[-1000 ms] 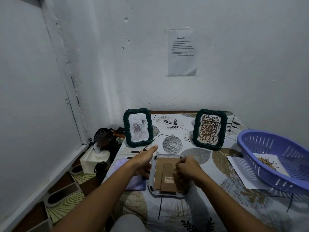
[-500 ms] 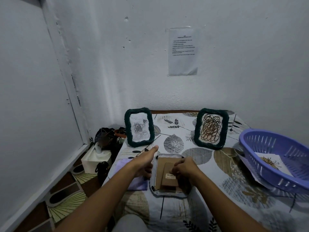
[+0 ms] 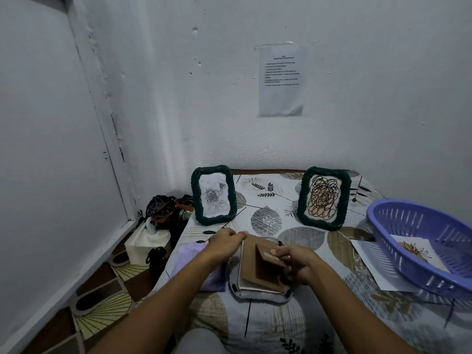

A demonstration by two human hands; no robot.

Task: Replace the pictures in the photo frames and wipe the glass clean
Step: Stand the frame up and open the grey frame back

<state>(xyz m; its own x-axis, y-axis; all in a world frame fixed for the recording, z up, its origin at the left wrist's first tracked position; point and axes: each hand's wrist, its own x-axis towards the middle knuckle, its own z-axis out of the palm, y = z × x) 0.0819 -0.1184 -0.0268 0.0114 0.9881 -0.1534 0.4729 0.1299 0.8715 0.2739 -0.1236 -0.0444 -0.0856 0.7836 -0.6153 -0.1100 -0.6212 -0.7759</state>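
A photo frame lies face down on the patterned table, its brown backboard tilted up. My right hand pinches the backboard's cardboard stand. My left hand rests at the frame's left edge with loosely curled fingers and the thumb out. A purple cloth lies under my left wrist. Two dark green frames stand at the back: one with a rose picture, one with a scribble picture.
A purple basket at the right holds a picture and rests on a white sheet. A tissue box and dark bags sit on the floor to the left. A printed note hangs on the wall.
My right hand has raised the stand, and the backboard now tilts up out of the frame. My left hand has stayed at the frame's left edge.
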